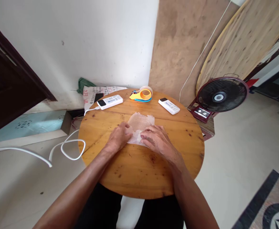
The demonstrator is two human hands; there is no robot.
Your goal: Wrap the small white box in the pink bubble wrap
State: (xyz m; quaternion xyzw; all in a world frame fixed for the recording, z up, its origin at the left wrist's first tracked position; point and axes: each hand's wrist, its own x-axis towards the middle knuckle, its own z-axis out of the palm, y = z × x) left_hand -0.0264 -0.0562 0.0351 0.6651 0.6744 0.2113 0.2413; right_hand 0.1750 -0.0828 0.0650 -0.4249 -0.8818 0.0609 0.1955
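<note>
A crumpled, translucent piece of bubble wrap [141, 122] lies on the round wooden table [134, 178], its near part folded over. At its left edge is my left hand [119, 136], with curled fingers and thumb closed on the plastic. My right hand [156, 138] covers the near right part, its fingers bent and pressed together on the wrap. Whether anything is inside the folded part cannot be seen. Beyond the wrap stands a yellow and blue tape dispenser [141, 94] with a roll of clear tape.
A white power bank [110, 101] with a plugged-in white cable [73, 158] lies at the table's back left. Another white device [169, 106] lies back right. A black-grilled fan [219, 95] stands beyond the right edge. The wall [106, 47] rises close behind the table.
</note>
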